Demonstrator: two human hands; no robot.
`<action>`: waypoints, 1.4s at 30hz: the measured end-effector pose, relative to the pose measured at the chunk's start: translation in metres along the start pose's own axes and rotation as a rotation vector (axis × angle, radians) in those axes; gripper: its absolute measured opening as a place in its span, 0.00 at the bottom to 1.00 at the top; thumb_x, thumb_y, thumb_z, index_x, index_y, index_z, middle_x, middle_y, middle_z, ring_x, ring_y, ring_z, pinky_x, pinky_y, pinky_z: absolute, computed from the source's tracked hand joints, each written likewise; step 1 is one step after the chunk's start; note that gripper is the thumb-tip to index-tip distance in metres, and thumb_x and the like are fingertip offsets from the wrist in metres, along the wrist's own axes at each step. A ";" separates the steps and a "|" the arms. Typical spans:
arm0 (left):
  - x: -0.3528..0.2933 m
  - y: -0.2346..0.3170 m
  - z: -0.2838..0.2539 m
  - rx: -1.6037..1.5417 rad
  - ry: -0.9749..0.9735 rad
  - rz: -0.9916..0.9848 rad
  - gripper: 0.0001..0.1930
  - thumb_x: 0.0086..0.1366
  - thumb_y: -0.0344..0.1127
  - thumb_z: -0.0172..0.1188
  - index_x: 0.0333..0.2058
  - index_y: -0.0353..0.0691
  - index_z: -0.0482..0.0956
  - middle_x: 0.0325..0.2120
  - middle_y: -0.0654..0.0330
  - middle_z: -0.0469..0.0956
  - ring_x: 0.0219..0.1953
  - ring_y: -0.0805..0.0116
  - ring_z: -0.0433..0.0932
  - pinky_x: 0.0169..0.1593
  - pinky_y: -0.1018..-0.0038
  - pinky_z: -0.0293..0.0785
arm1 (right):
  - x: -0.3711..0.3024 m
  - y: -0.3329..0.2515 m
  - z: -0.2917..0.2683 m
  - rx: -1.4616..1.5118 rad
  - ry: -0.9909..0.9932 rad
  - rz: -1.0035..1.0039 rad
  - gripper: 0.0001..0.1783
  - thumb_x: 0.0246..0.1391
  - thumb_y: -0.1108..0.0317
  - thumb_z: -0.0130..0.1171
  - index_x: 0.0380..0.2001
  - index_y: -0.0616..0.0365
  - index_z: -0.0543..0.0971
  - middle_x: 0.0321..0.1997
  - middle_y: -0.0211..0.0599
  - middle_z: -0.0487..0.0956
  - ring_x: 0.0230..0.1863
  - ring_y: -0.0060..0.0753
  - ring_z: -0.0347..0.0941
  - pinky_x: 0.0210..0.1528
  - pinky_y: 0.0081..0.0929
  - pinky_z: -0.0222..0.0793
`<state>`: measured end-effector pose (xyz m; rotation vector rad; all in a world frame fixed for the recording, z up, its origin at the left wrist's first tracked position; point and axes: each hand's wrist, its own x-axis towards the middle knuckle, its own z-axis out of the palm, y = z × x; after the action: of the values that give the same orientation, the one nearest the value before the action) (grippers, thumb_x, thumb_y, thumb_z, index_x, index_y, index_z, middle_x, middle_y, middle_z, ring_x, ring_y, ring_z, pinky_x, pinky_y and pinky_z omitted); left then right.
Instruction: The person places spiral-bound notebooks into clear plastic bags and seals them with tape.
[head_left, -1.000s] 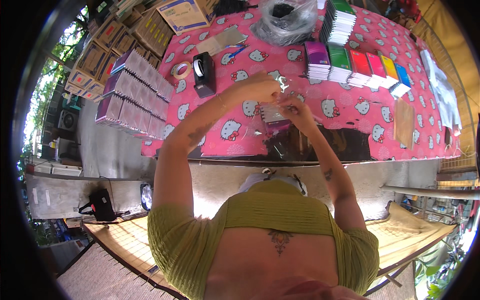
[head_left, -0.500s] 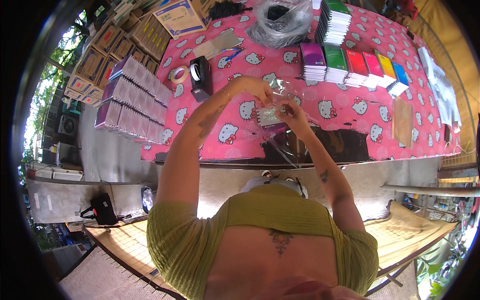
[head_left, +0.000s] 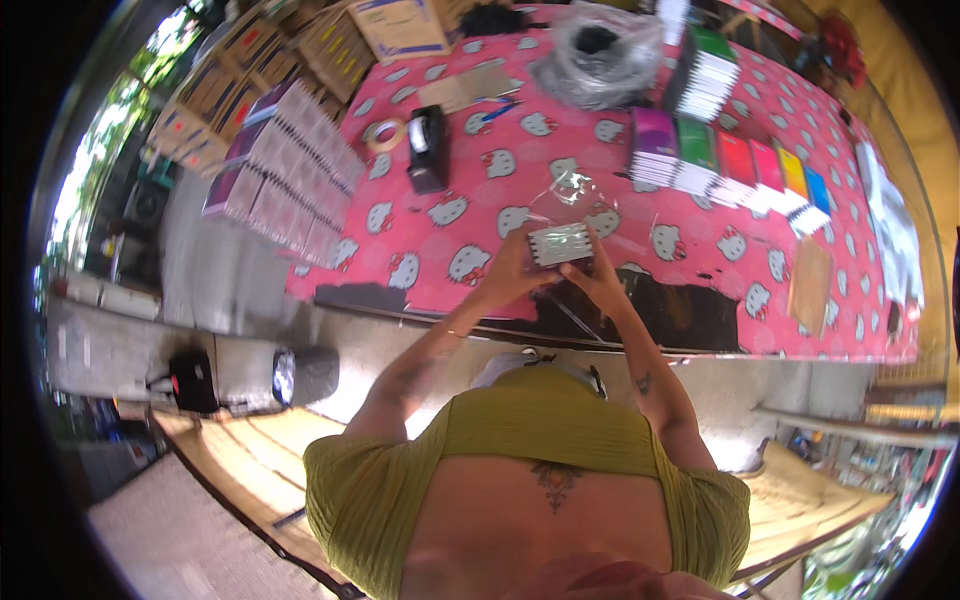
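Note:
Near the table's front edge, a small stack of spiral notebooks [head_left: 560, 245] sits between my two hands, inside a clear plastic bag. My left hand [head_left: 512, 268] is wrapped round the left side of the stack. On its right side my right hand [head_left: 598, 282] grips it, the thumb at the near edge. The bag's loose, shiny film [head_left: 572, 192] spreads beyond the stack over the pink tablecloth [head_left: 450, 240]. Glare on the film hides part of the notebooks.
A black tape dispenser [head_left: 428, 165], a tape roll [head_left: 386, 135] and blue pens [head_left: 500, 112] lie at left. Stacked notebooks [head_left: 290, 170] stand at far left. Coloured notebook piles [head_left: 695, 160], a wooden block [head_left: 811, 285] and a large plastic bag [head_left: 600, 75] are farther right and back.
My left hand has come down from the bag's film to the left side of the notebooks. My right hand has shifted to their right side. The whole view has tilted slightly.

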<state>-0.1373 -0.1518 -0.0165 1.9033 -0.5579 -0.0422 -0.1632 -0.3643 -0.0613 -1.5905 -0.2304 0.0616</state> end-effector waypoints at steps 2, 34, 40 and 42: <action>-0.009 0.004 -0.005 0.182 0.173 0.053 0.40 0.50 0.35 0.78 0.61 0.40 0.68 0.52 0.59 0.73 0.51 0.68 0.74 0.55 0.69 0.70 | 0.005 0.006 -0.014 -0.267 -0.007 -0.065 0.54 0.50 0.46 0.70 0.72 0.53 0.54 0.70 0.50 0.63 0.68 0.52 0.62 0.67 0.42 0.59; 0.030 -0.070 0.059 0.965 -0.160 0.098 0.36 0.68 0.60 0.50 0.70 0.51 0.57 0.70 0.42 0.51 0.71 0.36 0.48 0.68 0.35 0.40 | -0.020 -0.004 -0.108 -0.956 0.265 -0.060 0.36 0.51 0.54 0.66 0.63 0.48 0.70 0.71 0.49 0.62 0.71 0.51 0.57 0.70 0.55 0.51; 0.066 -0.004 0.093 0.794 0.032 0.098 0.34 0.67 0.56 0.57 0.67 0.48 0.62 0.68 0.43 0.54 0.69 0.38 0.53 0.65 0.37 0.49 | -0.085 -0.005 -0.356 -1.197 0.623 -0.088 0.39 0.49 0.64 0.70 0.64 0.56 0.67 0.69 0.53 0.64 0.70 0.57 0.59 0.70 0.44 0.56; 0.101 0.024 0.138 0.560 0.082 0.053 0.34 0.64 0.51 0.62 0.65 0.46 0.63 0.66 0.41 0.57 0.67 0.39 0.58 0.65 0.43 0.56 | -0.085 -0.017 -0.422 -1.285 0.711 0.076 0.42 0.50 0.61 0.68 0.68 0.48 0.64 0.72 0.50 0.60 0.71 0.57 0.57 0.71 0.48 0.54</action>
<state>-0.0960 -0.3191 -0.0270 2.4170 -0.6054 0.2498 -0.1707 -0.7944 -0.0376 -2.7536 0.4557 -0.7176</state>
